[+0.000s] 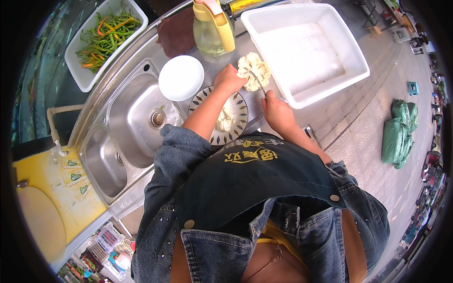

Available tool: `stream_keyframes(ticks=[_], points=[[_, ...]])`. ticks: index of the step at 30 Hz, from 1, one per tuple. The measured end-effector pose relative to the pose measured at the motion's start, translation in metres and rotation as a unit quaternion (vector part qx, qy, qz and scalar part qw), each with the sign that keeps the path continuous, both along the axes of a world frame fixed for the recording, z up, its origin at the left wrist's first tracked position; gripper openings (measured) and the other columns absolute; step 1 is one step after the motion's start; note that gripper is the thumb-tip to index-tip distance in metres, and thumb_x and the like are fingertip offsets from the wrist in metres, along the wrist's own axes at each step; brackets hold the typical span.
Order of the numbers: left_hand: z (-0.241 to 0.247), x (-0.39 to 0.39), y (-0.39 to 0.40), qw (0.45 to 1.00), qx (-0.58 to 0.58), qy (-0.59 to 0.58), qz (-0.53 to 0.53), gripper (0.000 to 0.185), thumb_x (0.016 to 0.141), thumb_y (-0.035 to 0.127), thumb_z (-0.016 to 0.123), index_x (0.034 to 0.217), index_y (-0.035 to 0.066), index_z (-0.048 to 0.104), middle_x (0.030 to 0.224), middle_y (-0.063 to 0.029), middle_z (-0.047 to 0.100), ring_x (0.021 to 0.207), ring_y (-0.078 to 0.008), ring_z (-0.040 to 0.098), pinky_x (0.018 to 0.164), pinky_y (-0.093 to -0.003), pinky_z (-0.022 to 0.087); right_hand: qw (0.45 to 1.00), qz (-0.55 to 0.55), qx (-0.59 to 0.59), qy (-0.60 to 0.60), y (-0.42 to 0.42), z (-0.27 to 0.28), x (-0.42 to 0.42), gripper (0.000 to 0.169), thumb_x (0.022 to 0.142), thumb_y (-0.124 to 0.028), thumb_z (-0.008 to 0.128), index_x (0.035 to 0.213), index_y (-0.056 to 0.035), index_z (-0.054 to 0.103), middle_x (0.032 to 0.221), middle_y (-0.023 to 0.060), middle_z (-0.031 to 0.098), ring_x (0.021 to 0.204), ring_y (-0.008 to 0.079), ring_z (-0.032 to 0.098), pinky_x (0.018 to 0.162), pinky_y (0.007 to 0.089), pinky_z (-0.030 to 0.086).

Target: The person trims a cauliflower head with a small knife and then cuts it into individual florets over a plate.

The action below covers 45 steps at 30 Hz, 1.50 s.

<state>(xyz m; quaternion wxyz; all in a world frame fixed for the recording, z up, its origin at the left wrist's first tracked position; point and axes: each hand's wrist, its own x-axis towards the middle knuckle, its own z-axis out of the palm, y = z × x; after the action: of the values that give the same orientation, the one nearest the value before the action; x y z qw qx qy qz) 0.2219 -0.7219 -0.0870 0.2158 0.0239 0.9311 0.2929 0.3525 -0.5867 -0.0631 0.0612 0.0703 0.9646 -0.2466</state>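
Observation:
A cauliflower head (253, 71) is held up in my left hand (230, 80), which grips its left edge. My right hand (278, 110) is closed on the handle of a slim knife (261, 86), whose curved-looking blade reaches onto the cauliflower. Below my left forearm, a patterned plate (240, 122) holds pale cut cauliflower pieces (225, 119). Just left of my left hand sits a white round dish (181, 78). The far end of the knife's tip is hard to make out against the florets.
A large white plastic tub (290, 100) stands to the right, a yellow-lidded pitcher (211, 33) and a brown cloth (176, 32) at the back. To the left are a double steel sink (136, 106) and a white tub (139, 32) of green and orange chili peppers. Green bags (396, 138) lie on the pavement.

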Motion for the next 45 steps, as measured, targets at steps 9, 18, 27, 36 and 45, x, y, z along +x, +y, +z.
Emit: stream_keyframes(ticks=[9,18,27,36,45], points=[[0.001,0.006,0.004,0.996,0.034,0.076,0.011,0.042,0.062,0.024,0.070,0.093,0.005,0.048,0.089,-0.0127,0.061,0.083,-0.0291,0.060,0.073,-0.0363,0.047,0.999,0.042,-0.026,-0.011,0.005,-0.003,-0.014,0.024,0.089,-0.024,0.043,0.089,-0.0003,0.041,0.067,0.0246,0.058,0.063,0.0394,0.058,0.056,0.0478,0.045],[0.016,0.011,0.003,0.972,0.033,0.211,-0.102,0.034,0.069,0.005,0.063,0.097,0.003,0.044,0.100,-0.0169,0.055,0.083,-0.0345,0.058,0.070,-0.0413,0.046,0.955,-0.062,-0.234,-0.170,0.001,0.027,-0.024,0.031,0.091,-0.029,0.038,0.092,0.0006,0.045,0.061,0.0122,0.047,0.050,0.0245,0.048,0.047,0.0351,0.040],[0.025,0.018,-0.007,0.913,-0.017,0.337,-0.229,0.035,0.066,0.001,0.061,0.097,0.008,0.046,0.093,-0.0111,0.050,0.090,-0.0312,0.052,0.074,-0.0390,0.045,0.845,-0.139,-0.445,-0.260,0.003,0.013,-0.028,0.029,0.092,-0.034,0.037,0.092,-0.0064,0.043,0.059,0.0028,0.044,0.046,0.0121,0.045,0.038,0.0283,0.040],[-0.006,-0.007,-0.030,0.889,0.433,-0.041,0.145,0.025,0.076,0.002,0.060,0.098,0.001,0.048,0.091,-0.0102,0.058,0.080,-0.0147,0.057,0.068,-0.0226,0.047,0.990,-0.031,-0.138,-0.023,0.004,-0.005,-0.016,0.029,0.089,-0.028,0.041,0.096,0.0000,0.040,0.072,0.0247,0.058,0.071,0.0418,0.057,0.064,0.0498,0.045],[0.043,0.044,-0.054,0.704,0.658,-0.216,0.158,0.043,0.083,-0.006,0.045,0.125,-0.004,0.040,0.116,-0.0169,0.051,0.107,-0.0259,0.052,0.095,-0.0321,0.041,0.977,0.030,-0.158,0.142,-0.006,0.015,-0.015,0.022,0.088,-0.023,0.048,0.090,-0.0034,0.041,0.064,0.0211,0.055,0.062,0.0410,0.055,0.055,0.0480,0.042]])
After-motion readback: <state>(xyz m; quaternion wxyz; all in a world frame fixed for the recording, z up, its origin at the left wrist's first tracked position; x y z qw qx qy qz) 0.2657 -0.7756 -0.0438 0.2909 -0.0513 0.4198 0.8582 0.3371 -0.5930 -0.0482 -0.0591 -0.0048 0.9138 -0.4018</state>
